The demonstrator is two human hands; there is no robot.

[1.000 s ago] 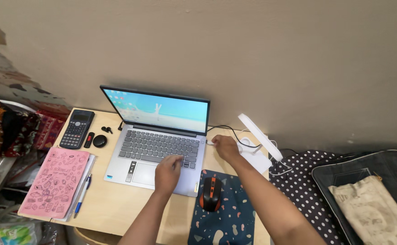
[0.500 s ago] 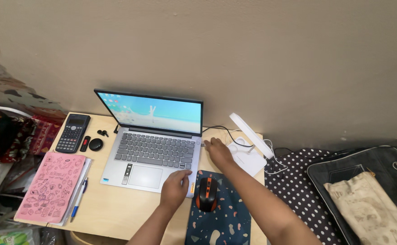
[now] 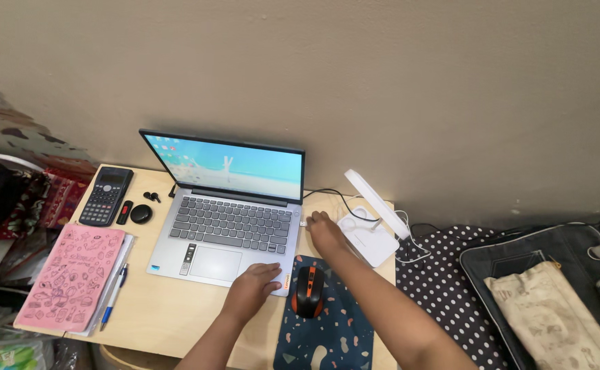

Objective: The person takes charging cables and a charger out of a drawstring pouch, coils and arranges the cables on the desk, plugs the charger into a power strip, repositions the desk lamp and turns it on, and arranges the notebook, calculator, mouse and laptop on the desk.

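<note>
1. Laptop [image 3: 225, 226], grey metal-look slab w/ lit screen, sits open on pale wood desk [image 3: 170, 312].
2. L hand [image 3: 251, 288] flat on its front-right corner, fingers loosely together.
3. R hand [image 3: 326, 231] at its right edge; fingertips pinch small plug [image 3: 303, 223].
4. Orange-black mouse [image 3: 308, 291] on speckled pad [image 3: 327, 336], just beside L hand.

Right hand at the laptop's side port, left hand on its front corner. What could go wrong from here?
1. The right hand works a small plug at the laptop edge; forced askew, it might strain the port.
2. The black cable runs past the white lamp; a snag could tip it.
3. The left hand sits beside the mouse and may knock it.
</note>
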